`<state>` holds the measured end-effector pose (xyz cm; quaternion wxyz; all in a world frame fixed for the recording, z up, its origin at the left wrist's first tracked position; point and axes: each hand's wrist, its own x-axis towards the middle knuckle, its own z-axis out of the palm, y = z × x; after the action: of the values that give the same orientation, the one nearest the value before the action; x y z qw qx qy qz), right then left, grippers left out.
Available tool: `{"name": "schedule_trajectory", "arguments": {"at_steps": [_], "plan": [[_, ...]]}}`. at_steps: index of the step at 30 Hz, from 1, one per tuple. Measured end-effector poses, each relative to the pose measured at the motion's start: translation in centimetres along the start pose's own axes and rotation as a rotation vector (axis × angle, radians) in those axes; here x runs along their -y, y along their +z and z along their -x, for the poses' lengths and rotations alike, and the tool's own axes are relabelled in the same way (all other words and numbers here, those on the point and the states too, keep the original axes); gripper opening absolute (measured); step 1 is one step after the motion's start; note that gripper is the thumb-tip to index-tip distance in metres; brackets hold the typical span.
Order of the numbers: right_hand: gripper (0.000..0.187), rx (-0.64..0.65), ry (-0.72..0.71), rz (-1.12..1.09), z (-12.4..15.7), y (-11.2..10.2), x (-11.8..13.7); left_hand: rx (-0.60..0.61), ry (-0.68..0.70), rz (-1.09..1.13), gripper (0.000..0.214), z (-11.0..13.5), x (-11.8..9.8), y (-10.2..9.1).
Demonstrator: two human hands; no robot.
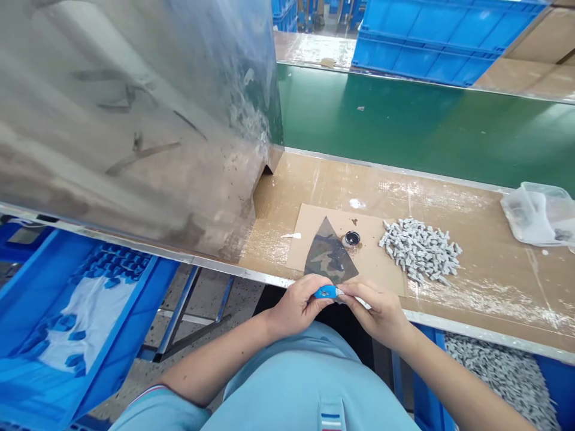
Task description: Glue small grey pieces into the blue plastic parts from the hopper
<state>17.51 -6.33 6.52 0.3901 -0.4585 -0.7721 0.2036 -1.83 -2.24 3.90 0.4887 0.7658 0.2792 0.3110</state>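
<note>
Close in front of my body, my left hand (294, 306) pinches a small blue plastic part (324, 292) between thumb and fingers. My right hand (378, 308) meets it from the other side, its fingertips closed on a small light-grey piece (339, 292) at the part's right end. Whether that piece sits inside the blue part or only touches it, I cannot tell. Just beyond my hands lie a camouflage cloth (330, 254) and a small round pot of dark liquid (351, 239), both on a cardboard sheet (309, 224). A pile of grey pieces (420, 248) rests to the right.
A large scuffed metal panel (135, 131) blocks the left of the bench. Behind runs a green conveyor belt (404, 126), with blue crates (431, 45) beyond. A clear tub (534, 215) stands right. Below are a blue bin (153, 299) of blue parts and a bin of grey pieces (498, 371).
</note>
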Motion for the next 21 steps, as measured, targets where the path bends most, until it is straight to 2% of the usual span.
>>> {"name": "schedule_trajectory", "arguments": {"at_steps": [4, 8, 12, 16, 21], "plan": [[0.013, 0.026, -0.031, 0.025, 0.2, 0.0, 0.0, 0.000, 0.034, -0.052, 0.031, 0.2, 0.2, 0.1], [0.017, -0.011, -0.083, 0.044, 0.3, 0.3, -0.3, -0.011, 0.080, -0.078, 0.028, -0.1, 0.9, -0.2], [0.024, -0.087, -0.099, 0.053, 0.5, 0.6, -0.4, -0.105, 0.157, -0.051, 0.025, -0.4, 1.8, -0.3], [0.023, -0.108, -0.102, 0.064, 0.7, 0.7, -0.3, -0.181, 0.162, 0.000, 0.025, -0.5, 2.2, 0.0], [0.022, -0.098, -0.073, 0.076, 0.6, 0.8, 0.0, -0.183, 0.147, 0.049, 0.023, -0.6, 2.2, 0.4]]}}
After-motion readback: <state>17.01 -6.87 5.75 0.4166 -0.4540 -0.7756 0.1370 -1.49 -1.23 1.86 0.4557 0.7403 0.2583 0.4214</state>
